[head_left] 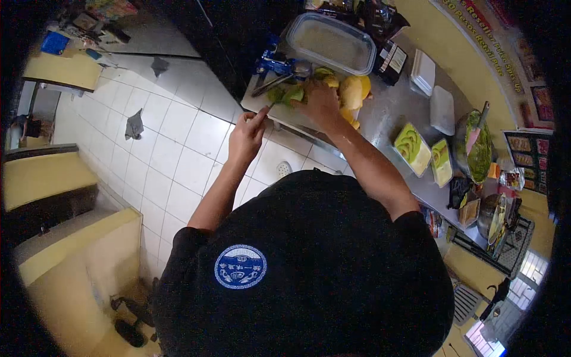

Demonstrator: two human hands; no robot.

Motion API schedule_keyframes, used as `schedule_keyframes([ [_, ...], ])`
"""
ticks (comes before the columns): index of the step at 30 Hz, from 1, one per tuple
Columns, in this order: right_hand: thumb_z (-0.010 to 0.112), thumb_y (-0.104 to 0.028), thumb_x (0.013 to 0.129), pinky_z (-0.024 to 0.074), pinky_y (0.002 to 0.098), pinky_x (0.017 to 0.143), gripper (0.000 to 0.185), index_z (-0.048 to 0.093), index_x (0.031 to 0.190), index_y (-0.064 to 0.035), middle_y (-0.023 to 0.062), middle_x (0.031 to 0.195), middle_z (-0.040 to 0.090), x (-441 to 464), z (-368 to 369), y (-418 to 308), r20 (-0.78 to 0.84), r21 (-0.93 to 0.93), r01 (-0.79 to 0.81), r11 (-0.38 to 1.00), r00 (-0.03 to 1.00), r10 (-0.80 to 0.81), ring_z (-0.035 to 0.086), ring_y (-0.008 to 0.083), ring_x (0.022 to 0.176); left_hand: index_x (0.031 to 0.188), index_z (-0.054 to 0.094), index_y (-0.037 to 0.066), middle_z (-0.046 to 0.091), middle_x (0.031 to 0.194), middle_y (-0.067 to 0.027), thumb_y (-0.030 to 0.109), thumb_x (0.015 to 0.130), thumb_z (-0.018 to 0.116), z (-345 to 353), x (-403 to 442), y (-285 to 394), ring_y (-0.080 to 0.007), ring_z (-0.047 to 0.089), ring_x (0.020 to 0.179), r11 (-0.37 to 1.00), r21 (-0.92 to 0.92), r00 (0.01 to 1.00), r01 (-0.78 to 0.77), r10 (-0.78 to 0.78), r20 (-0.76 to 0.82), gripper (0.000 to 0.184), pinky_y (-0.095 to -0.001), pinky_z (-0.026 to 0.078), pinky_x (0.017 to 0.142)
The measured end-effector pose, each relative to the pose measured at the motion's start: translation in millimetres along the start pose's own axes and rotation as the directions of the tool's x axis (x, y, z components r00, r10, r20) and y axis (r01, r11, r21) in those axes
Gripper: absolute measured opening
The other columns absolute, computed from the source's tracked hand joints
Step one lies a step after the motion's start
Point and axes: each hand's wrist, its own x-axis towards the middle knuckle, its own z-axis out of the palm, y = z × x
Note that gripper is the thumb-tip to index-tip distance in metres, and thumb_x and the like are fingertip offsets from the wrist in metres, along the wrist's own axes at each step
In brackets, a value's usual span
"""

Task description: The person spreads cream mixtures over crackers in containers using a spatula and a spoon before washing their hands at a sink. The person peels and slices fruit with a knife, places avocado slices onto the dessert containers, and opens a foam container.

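My left hand (246, 138) is closed at the front edge of a pale cutting board (253, 102). A thin tool, apparently a small knife (271, 106), sticks out of its fingers towards a green avocado piece (293, 94). Over the board, my right hand (323, 106) is curled down against the avocado, its fingertips partly hidden. Yellow mangoes (352, 90) lie just right of that hand. Behind the fingers is another green-yellow fruit (324, 74). A metal spoon (301, 70) rests at the back left of the board.
A clear plastic tub (331, 43) stands behind the board. To the right are white lidded containers (423, 72), trays of sliced green fruit on cream (411, 149), and a bowl of green mash (479, 156) with a spatula (474, 138). A grey cloth (135, 124) lies on the tiled floor.
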Motion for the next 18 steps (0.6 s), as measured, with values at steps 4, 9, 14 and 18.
schedule_keyframes([
  [4,0.073,-0.045,0.068,0.0487,0.0450,0.082,0.052,0.066,0.102,-0.0068,0.0186,0.096,0.066,5.0,8.8,-4.7,-0.088,-0.005,0.042,0.999,0.995,-0.043,0.063,0.0348,0.090,0.122,0.060,0.026,0.059,0.103,-0.0116,0.017,0.087,0.058,0.1,11.7,0.2,-0.0307,0.062,0.082,0.997,0.071,1.000,-0.004,0.002,0.024,0.036,-0.0399,0.050,0.069],
  [9,0.071,-0.047,0.070,0.0485,0.0447,0.081,0.051,0.066,0.103,-0.0071,0.0188,0.098,0.065,-1.5,2.7,-12.6,-0.066,-0.013,0.028,1.000,0.997,-0.029,0.062,0.0342,0.093,0.121,0.061,0.026,0.058,0.102,-0.0117,0.018,0.087,0.058,2.8,25.6,6.2,-0.0313,0.063,0.075,0.988,0.137,0.997,-0.064,0.057,0.058,0.035,-0.0414,0.051,0.063],
  [14,0.073,-0.042,0.070,0.0473,0.0467,0.080,0.050,0.062,0.100,-0.0034,0.0185,0.096,0.064,-1.0,11.7,-8.0,-0.129,-0.033,0.031,0.999,0.991,-0.035,0.062,0.0354,0.092,0.119,0.063,0.027,0.058,0.102,-0.0104,0.018,0.085,0.059,4.1,35.9,-1.0,-0.0314,0.063,0.071,0.968,0.219,0.989,-0.122,0.101,0.104,0.035,-0.0420,0.051,0.058],
  [18,0.073,-0.041,0.070,0.0468,0.0475,0.079,0.050,0.059,0.100,-0.0035,0.0190,0.096,0.063,-3.2,5.4,-10.7,-0.065,0.003,-0.002,1.000,0.998,0.002,0.061,0.0363,0.091,0.123,0.059,0.031,0.058,0.106,-0.0113,0.024,0.089,0.058,3.7,40.5,-10.2,-0.0315,0.064,0.074,0.965,0.222,0.982,-0.141,0.107,0.156,0.035,-0.0418,0.053,0.063],
])
